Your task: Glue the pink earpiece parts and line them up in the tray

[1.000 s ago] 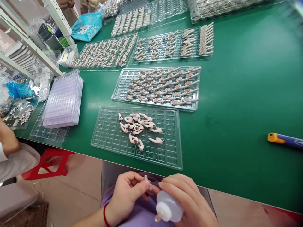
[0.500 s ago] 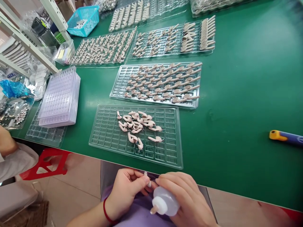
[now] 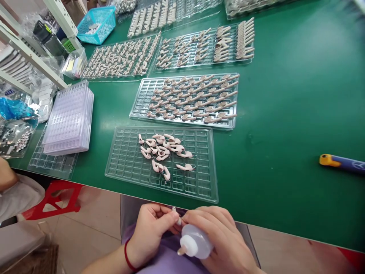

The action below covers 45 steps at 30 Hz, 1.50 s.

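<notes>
Below the table's near edge, my left hand [image 3: 151, 232] pinches a small pale pink plastic part [image 3: 176, 217] between thumb and fingers. My right hand [image 3: 222, 239] is wrapped round a small translucent squeeze bottle [image 3: 195, 241] with a white cap and nozzle, right beside the part. Just beyond my hands, a clear gridded tray [image 3: 131, 163] on the green table holds a loose pile of several pink parts [image 3: 162, 150].
Further trays [image 3: 142, 101] of lined-up pink parts fill the table's middle and back. A stack of clear trays [image 3: 68, 118] lies at left, a blue basket [image 3: 95, 23] far left, a yellow-blue tool [image 3: 339, 163] at right. Another person's arm [image 3: 7, 177] and a red stool [image 3: 54, 196] are at left.
The view has drifted slightly, so the table contents shifted left and up. My hands stay together at the part; the bottle sits a little further left and lower.
</notes>
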{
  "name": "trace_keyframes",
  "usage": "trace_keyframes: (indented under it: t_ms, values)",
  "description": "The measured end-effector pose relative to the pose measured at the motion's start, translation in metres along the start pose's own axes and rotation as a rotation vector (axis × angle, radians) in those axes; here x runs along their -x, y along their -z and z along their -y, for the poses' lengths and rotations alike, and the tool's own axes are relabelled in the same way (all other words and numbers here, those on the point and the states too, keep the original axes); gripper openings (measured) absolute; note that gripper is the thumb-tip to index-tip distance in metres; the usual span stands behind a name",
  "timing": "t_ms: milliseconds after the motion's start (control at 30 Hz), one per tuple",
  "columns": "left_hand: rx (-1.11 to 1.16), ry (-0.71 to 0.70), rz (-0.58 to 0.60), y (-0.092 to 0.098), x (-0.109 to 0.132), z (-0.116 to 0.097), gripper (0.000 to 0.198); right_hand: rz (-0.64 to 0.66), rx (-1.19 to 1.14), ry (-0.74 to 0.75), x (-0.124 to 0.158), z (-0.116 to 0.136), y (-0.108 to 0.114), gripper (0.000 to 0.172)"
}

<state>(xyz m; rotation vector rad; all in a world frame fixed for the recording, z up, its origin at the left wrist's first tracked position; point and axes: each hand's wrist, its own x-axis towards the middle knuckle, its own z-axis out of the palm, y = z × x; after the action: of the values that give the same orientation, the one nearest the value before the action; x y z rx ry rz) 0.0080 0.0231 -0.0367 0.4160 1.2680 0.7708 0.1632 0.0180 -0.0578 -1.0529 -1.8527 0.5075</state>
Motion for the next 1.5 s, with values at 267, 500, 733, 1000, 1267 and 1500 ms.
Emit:
trace_keyframes:
  t_ms: [267,500,733,1000,1267,1500]
  values:
    - [0.04,-0.017,-0.008,-0.001,0.002,0.001,0.031,-0.002,0.013,-0.002,0.0,-0.001,0.0,0.023]
    - [0.067,-0.024,-0.019,-0.003,0.003,0.0,0.029,-0.016,0.001,0.002,0.0,-0.001,0.0,0.017]
    - [0.052,-0.082,-0.057,-0.001,0.0,0.005,0.026,-0.025,0.013,0.042,0.006,-0.002,-0.003,0.021]
    - [-0.334,-0.185,-0.054,0.011,0.009,-0.004,0.023,-0.02,-0.059,0.028,0.0,-0.002,0.003,0.017]
    - [-1.131,-1.127,-0.084,0.012,0.029,-0.024,0.016,-0.037,-0.327,-0.124,0.0,0.004,0.013,0.027]
    - [-1.265,-1.248,-0.075,0.01,0.028,-0.028,0.022,-0.068,-0.317,-0.122,0.0,0.003,0.015,0.034]
